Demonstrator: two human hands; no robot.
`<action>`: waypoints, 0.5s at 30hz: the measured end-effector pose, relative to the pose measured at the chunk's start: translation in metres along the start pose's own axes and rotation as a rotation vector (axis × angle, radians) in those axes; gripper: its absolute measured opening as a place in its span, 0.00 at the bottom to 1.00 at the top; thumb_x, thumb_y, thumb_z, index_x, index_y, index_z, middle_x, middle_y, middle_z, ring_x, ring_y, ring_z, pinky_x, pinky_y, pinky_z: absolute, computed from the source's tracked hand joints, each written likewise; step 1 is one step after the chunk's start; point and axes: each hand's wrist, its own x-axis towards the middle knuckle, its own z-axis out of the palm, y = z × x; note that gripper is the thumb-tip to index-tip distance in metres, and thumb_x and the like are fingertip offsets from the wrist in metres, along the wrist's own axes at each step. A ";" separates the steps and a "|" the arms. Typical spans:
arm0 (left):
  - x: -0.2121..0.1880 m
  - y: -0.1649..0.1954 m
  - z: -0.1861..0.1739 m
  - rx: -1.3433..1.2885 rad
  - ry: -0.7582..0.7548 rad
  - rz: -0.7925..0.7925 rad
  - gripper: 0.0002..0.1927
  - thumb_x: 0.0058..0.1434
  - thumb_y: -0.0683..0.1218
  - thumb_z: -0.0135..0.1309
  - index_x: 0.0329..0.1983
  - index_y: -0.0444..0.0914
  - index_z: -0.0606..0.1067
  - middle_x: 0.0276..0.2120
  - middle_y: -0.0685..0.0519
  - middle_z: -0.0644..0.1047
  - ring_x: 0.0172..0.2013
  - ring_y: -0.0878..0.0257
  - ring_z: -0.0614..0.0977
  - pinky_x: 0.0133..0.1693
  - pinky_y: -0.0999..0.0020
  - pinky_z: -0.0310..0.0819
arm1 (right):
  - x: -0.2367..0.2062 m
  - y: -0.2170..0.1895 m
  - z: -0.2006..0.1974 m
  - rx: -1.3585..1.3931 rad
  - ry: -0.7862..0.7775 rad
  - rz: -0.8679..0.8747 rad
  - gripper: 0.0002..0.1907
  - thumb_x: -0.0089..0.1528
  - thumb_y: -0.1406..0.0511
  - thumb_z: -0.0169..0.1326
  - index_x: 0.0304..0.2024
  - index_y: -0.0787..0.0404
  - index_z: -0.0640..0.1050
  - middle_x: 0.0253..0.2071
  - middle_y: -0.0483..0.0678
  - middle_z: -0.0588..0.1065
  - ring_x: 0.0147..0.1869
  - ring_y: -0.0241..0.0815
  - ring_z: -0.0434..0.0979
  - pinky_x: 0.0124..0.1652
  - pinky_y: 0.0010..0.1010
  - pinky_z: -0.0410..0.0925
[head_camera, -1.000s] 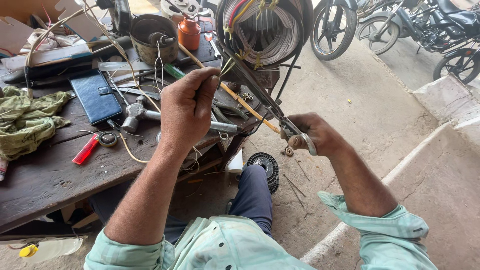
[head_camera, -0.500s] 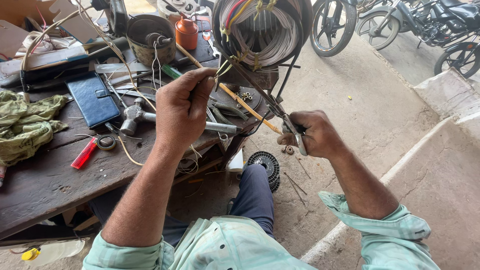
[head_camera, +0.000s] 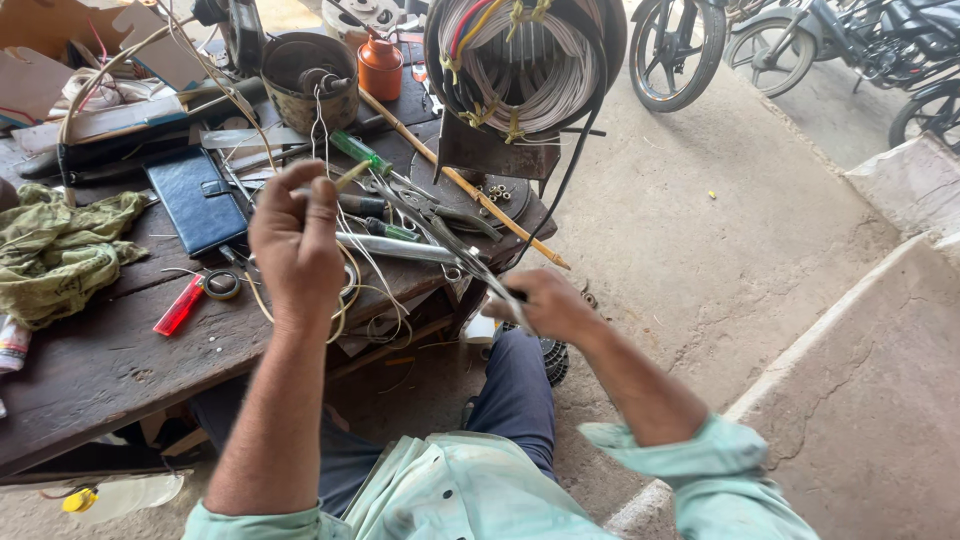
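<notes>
Thin wire (head_camera: 440, 235) stretched taut between both hands, above the surface's (head_camera: 90, 370) front-right edge. Left hand (head_camera: 298, 245) pinches one end, right hand (head_camera: 545, 305) grips the other past the edge. Open concrete floor (head_camera: 700, 230) to the right.

Dusty concrete floor (head_camera: 720, 250), worn wooden workbench (head_camera: 110, 370), daylight.

Wooden workbench (head_camera: 90, 370) bearing a crumpled green rag (head_camera: 55, 250) at its left edge, a red lighter (head_camera: 178, 306) nearer the front, a dark blue wallet (head_camera: 195, 200) mid-bench, an orange oil can (head_camera: 380, 68) at the back; motorcycle wheel (head_camera: 670, 50) beyond the bench.
</notes>
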 end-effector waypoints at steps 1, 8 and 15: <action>-0.007 -0.006 0.003 0.011 -0.015 -0.049 0.09 0.72 0.45 0.55 0.52 0.39 0.77 0.28 0.58 0.75 0.24 0.73 0.69 0.24 0.78 0.59 | 0.013 -0.008 0.007 -0.023 -0.023 0.157 0.26 0.61 0.41 0.57 0.29 0.55 0.80 0.24 0.41 0.74 0.27 0.35 0.71 0.28 0.31 0.67; -0.050 -0.024 0.022 0.142 -0.245 -0.131 0.09 0.70 0.46 0.58 0.46 0.37 0.80 0.28 0.58 0.77 0.28 0.73 0.72 0.28 0.77 0.66 | 0.104 -0.059 -0.001 -0.281 -0.071 0.377 0.20 0.60 0.46 0.60 0.35 0.54 0.80 0.30 0.47 0.78 0.36 0.43 0.79 0.37 0.39 0.70; -0.042 0.010 0.039 0.509 -0.202 0.461 0.17 0.65 0.48 0.67 0.52 0.37 0.78 0.44 0.48 0.80 0.26 0.68 0.78 0.25 0.72 0.74 | 0.076 -0.059 0.003 -0.031 0.783 -0.482 0.08 0.69 0.62 0.57 0.47 0.59 0.79 0.41 0.49 0.80 0.40 0.39 0.82 0.37 0.32 0.76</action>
